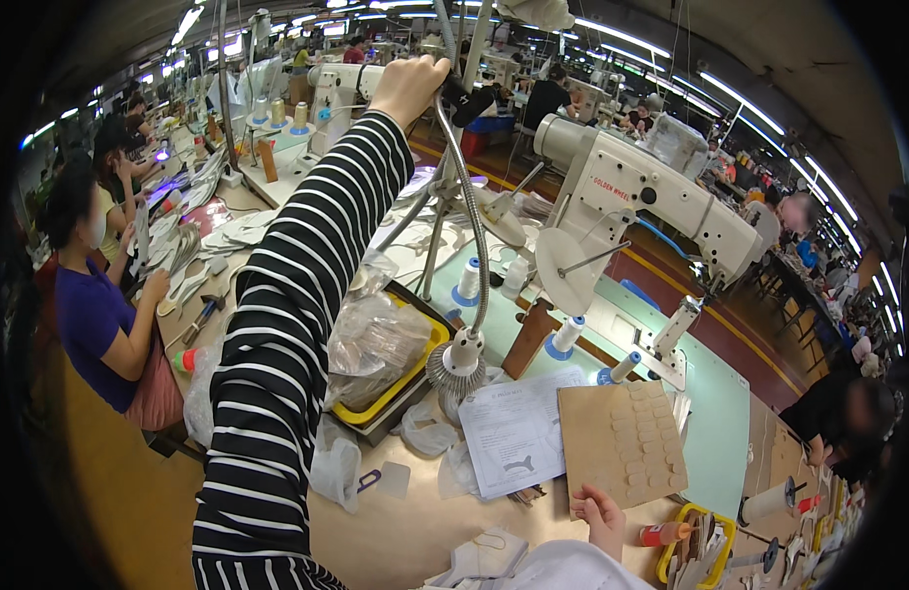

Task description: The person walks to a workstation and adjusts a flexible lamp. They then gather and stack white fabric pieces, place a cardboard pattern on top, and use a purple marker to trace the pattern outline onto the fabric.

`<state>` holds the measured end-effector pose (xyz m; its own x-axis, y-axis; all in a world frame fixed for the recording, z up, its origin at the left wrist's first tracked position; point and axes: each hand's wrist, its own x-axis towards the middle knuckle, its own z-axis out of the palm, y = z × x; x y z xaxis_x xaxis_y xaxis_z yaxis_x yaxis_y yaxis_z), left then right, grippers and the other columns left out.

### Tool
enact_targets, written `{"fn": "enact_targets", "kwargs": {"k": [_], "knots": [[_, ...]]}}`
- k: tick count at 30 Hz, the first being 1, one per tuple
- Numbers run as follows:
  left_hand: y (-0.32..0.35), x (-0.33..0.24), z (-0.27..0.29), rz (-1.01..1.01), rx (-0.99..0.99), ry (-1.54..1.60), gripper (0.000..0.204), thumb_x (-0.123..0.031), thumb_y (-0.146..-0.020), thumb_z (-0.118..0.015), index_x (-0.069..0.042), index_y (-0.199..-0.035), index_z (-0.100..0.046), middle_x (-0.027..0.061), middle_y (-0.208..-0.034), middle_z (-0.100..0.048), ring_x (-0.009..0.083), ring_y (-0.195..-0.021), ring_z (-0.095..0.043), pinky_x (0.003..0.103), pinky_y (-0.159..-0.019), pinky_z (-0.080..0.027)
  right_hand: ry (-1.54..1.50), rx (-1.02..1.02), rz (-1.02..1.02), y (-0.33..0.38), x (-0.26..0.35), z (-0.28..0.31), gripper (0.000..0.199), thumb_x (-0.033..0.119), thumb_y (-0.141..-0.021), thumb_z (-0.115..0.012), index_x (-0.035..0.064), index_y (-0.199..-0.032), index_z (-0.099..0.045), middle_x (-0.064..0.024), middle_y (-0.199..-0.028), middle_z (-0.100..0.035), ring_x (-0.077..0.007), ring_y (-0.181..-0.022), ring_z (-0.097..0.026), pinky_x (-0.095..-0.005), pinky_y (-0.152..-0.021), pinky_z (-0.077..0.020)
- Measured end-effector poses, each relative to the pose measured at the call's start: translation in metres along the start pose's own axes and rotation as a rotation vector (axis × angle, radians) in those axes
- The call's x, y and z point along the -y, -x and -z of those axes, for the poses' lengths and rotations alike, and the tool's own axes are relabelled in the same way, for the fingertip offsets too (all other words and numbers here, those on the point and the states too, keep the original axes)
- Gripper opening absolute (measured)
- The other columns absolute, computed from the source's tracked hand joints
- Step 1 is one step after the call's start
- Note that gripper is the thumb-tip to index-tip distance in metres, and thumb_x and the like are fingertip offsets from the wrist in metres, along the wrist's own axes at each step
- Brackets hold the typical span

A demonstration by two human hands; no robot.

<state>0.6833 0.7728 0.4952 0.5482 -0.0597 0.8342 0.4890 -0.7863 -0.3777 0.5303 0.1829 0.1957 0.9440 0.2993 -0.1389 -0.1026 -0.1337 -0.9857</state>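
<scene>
My left hand (410,90), on a raised arm in a black-and-white striped sleeve, is closed around the upper part of a metal gooseneck lamp (480,241). Beside its knuckles is a black clamp (466,104) on a pole. The lamp's head (458,364) hangs low over the bench. My right hand (600,513) is at the lower edge of a brown board (597,433) carrying rows of small tan oval pieces. Its fingers are loosely curled and nothing shows in them. A printed sheet (509,428) lies partly beneath the board.
A white sewing machine (632,187) stands at the right, with thread spools (565,339) in front. A yellow-rimmed tray (437,339) holds plastic-wrapped pieces. At the lower right are an orange-capped bottle (663,534) and a yellow basket (725,551). A person in purple (95,315) sits at left.
</scene>
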Motion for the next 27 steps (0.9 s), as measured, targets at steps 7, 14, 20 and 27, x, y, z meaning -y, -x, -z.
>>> {"fn": "enact_targets", "kwargs": {"k": [7, 14, 20, 27], "knots": [[-0.005, -0.002, 0.002, -0.095, -0.042, 0.143, 0.058, -0.026, -0.072, -0.082, -0.015, -0.125, -0.061, 0.0026, -0.113, -0.068, 0.0254, -0.089, -0.072, 0.037, -0.075, -0.058, -0.016, -0.008, 0.003, -0.003, -0.007, 0.001, 0.031, 0.01, -0.1, -0.054, -0.0049, -0.128, -0.058, -0.0122, -0.11, -0.068, -0.0144, -0.089, -0.066, -0.0258, -0.079, -0.0528], [-0.006, 0.011, 0.015, -0.13, 0.074, 0.089, 0.054, -0.03, -0.076, -0.079, -0.018, -0.126, -0.065, 0.0101, -0.09, -0.073, 0.0288, -0.082, -0.072, 0.041, -0.07, -0.058, -0.048, -0.042, -0.035, 0.001, -0.005, -0.003, 0.031, 0.007, -0.098, -0.057, -0.0088, -0.124, -0.06, -0.0119, -0.107, -0.069, -0.0138, -0.091, -0.063, -0.028, -0.084, -0.0497], [0.006, 0.013, 0.011, -0.056, 0.091, 0.065, 0.051, -0.032, -0.078, -0.077, -0.018, -0.126, -0.066, 0.0097, -0.083, -0.072, 0.0273, -0.078, -0.072, 0.039, -0.065, -0.058, -0.069, -0.031, -0.027, 0.001, -0.005, -0.001, 0.031, 0.009, -0.098, -0.058, -0.0089, -0.124, -0.06, -0.0119, -0.107, -0.069, -0.0136, -0.09, -0.063, -0.0274, -0.084, -0.0497], [0.01, 0.012, 0.008, -0.012, 0.052, 0.041, 0.036, -0.04, -0.078, -0.078, -0.019, -0.107, -0.071, 0.0055, -0.082, -0.069, 0.0247, -0.08, -0.072, 0.037, -0.065, -0.058, -0.011, -0.04, -0.038, 0.0, -0.002, -0.005, 0.031, 0.008, -0.098, -0.056, -0.0064, -0.126, -0.059, -0.0126, -0.106, -0.068, -0.0159, -0.09, -0.066, -0.0272, -0.081, -0.0525]]}}
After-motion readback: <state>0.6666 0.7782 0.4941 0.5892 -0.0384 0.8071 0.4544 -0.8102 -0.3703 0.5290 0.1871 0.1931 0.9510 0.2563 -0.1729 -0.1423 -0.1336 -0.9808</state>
